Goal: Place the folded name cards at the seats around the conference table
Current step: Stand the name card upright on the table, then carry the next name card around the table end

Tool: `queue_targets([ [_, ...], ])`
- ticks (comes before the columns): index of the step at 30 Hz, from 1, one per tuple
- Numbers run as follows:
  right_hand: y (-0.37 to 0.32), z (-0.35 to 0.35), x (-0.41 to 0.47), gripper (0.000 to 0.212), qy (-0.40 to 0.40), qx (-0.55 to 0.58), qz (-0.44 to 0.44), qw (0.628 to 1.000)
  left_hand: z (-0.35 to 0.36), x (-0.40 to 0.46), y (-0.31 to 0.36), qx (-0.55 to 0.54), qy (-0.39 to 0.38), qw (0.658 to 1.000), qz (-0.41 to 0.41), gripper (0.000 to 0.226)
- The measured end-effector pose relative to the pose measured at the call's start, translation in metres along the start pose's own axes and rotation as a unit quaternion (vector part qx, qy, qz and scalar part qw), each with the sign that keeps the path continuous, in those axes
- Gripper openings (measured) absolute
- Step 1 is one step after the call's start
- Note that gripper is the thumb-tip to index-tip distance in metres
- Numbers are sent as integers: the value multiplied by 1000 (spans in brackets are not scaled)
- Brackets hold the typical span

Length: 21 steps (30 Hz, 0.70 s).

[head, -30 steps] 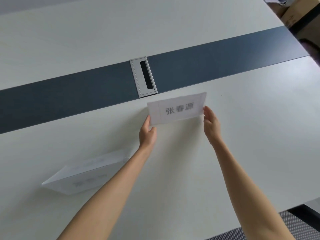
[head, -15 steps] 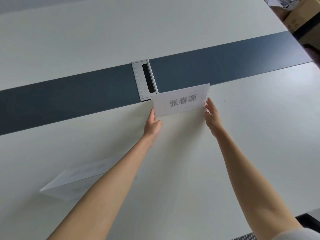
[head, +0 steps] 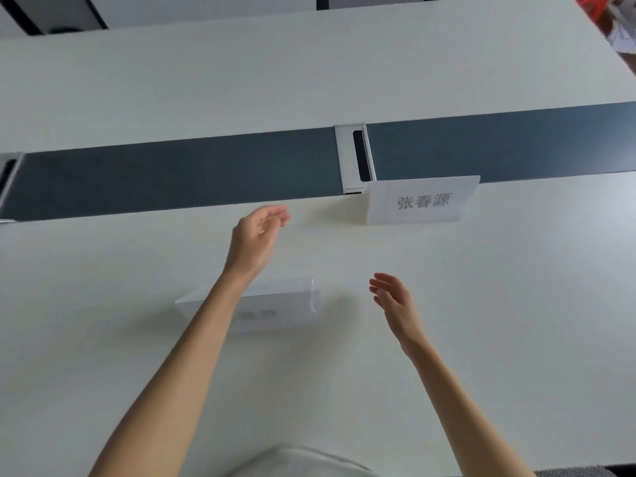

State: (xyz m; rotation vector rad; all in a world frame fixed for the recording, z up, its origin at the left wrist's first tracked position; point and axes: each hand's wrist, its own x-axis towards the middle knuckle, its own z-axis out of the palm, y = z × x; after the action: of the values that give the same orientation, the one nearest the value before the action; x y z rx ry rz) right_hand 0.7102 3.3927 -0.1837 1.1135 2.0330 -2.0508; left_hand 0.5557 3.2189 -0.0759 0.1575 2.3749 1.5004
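Over the white tabletop (head: 516,304), both hands are empty, so nothing is gripped at all. The left hand (head: 254,241) floats with its fingers loosely spread and a bit motion-blurred at the tips, and the right hand (head: 395,306) hangs lower and nearer the body, fingers also relaxed and apart. Neither one touches a card.

The standing white folded name card with grey printed characters (head: 421,200) sits upright on the table just on the near side of the dark grey-blue centre strip (head: 172,177), its top left corner overlapping the bottom of the silver rectangular cable port (head: 354,158). It's well clear of both hands.

The second white folded name card (head: 278,304) lies closer in, between the two arms, and honestly it's hard to read: it's smeared, the print is just a grey smudge, and the left forearm covers its left part. Can't tell exactly how it's folded or resting.

Edges: another cable port is cut off at the far left of the strip. Some dark chair parts peek past the table's far edge, and something reddish and papery is clipped in the top right corner. Loads of bare table to the right and near side of the hands.
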Motion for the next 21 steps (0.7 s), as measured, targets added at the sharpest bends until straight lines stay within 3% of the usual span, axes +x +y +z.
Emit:
queue_targets([
  [3,-3,30,-18,28,-62,-12,9,998,-50,-27,-32,34,98,994,-18,29],
  [7,-11,64,-32,48,-102,-32,17,994,-87,-56,-85,61,176,974,-126,34],
  [11,-23,88,-44,54,-71,-30,3,997,-95,-67,-129,16,124,967,-223,44],
  [17,-33,102,-52,59,-26,-66,-23,997,-77,-69,-132,-116,106,954,-257,50],
  [21,-35,106,-58,28,0,-80,-53,995,-74,-71,-125,-126,123,948,-263,55],
])
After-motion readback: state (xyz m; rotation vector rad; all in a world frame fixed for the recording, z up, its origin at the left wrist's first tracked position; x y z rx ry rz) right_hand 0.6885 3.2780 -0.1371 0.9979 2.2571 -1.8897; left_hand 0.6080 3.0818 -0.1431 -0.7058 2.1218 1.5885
